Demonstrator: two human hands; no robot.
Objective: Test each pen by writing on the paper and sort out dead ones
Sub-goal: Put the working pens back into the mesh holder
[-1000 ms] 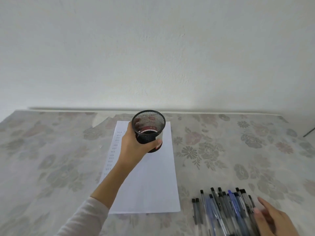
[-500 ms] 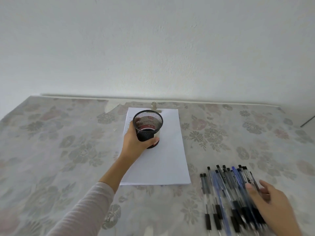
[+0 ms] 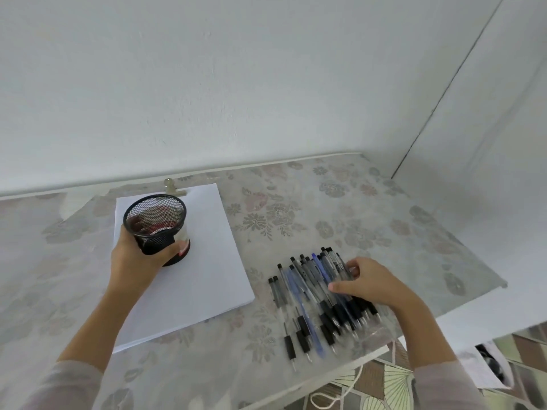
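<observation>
Many pens (image 3: 307,294) lie heaped on the counter (image 3: 355,208), right of the paper (image 3: 201,261). The right hand (image 3: 376,285) rests bent fingers on them; whether they pinch one I cannot tell. The left hand (image 3: 133,258) wraps its fingers round the mesh cup (image 3: 157,226). A careless sweep could roll pens off the near edge.

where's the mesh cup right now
Head view, left of centre: the left hand grips the mesh cup over the far end of the paper, near the clip.

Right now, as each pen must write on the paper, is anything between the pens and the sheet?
Nothing visible: only bare tablecloth separates the pens under the right hand from the paper. On the sheet, the mesh cup gripped by the left hand occupies the far left part.
</observation>
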